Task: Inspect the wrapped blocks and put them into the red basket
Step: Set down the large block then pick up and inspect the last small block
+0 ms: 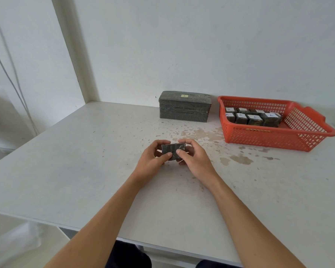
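Observation:
A small dark wrapped block is held just above the middle of the white table. My left hand grips its left end and my right hand grips its right end, thumbs on the near face. The red basket stands at the far right of the table. Several wrapped blocks with white labels lie inside it, packed toward its back left.
A larger dark wrapped box with a small yellow label stands against the back wall, left of the basket. Brown stains mark the white table between my hands and the basket. The table's front edge runs near my forearms.

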